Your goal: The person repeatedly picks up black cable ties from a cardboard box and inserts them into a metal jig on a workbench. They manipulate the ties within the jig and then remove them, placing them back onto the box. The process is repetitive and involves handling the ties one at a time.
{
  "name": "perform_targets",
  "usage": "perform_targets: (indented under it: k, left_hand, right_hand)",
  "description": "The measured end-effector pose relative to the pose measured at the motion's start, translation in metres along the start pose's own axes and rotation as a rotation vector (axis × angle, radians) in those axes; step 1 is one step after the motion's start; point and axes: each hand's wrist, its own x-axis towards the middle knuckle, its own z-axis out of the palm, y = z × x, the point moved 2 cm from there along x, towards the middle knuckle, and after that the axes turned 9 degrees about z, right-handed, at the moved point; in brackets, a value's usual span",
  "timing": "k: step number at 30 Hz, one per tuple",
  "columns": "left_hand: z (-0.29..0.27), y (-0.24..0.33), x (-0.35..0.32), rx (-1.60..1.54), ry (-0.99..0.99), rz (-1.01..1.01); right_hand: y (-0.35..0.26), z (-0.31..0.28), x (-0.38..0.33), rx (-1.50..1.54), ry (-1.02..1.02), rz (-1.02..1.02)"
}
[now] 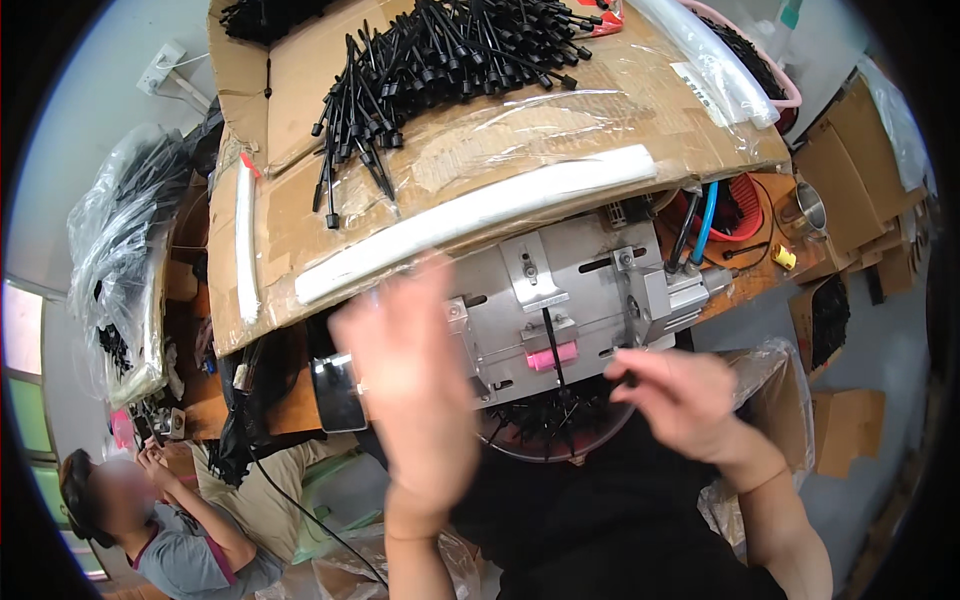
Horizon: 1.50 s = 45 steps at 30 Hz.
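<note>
A metal fixture plate [505, 255] lies in front of me, with a thin black rod [549, 325] lying across its middle. A pink cylinder [541, 357] sits by the rod at the near edge. Over the plate's left end is my left hand [412, 370], raised and smeared by motion, its fingers unclear. Off the plate's near right edge, my right hand [685, 397] pinches with thumb and forefinger. Something small and dark shows at its fingertips, too small to name. Below the plate, a round bowl [600, 440] holds many black stick-like parts.
A cardboard sheet [480, 150] behind the fixture bears a heap of black stick parts [450, 60] and a white foam strip [480, 222]. A red basket [745, 210] and a metal cup [803, 212] stand at the right. Another person [180, 520] sits at the lower left.
</note>
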Motion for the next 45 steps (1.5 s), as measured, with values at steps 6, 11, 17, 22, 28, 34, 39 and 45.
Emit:
perform_targets:
  k: [6,11,17,22,28,34,39,45]
  left_hand:
    - [-0.011,-0.117,0.059,-0.322,-0.243,-0.26]
    - [-0.017,-0.107,0.046,-0.275,-0.089,-0.114]
    - [-0.015,0.006,-0.038,-0.167,0.043,-0.094]
    - [0.027,0.061,-0.086,-0.204,-0.31,0.058]
    - [0.049,0.067,-0.083,-0.107,-0.409,0.065]
    - [0.048,0.069,-0.083,-0.159,-0.392,0.015]
    - [0.047,0.07,-0.079,-0.182,-0.43,0.003]
    - [0.037,0.063,-0.073,-0.186,-0.484,0.048]
  right_hand:
    - [0.012,0.059,-0.039,-0.066,-0.108,0.032]
    - [0.012,0.07,-0.035,-0.063,-0.111,0.053]
    - [0.005,0.05,-0.03,-0.208,-0.223,0.123]
    - [-0.003,0.028,-0.023,-0.149,-0.026,0.175]
    - [-0.002,0.011,-0.023,-0.061,0.03,0.277]
    - [0.001,0.008,-0.027,-0.013,0.032,0.304]
    - [0.002,0.007,-0.03,0.025,0.008,0.323]
    - [-0.002,-0.003,-0.008,-0.032,0.013,0.233]
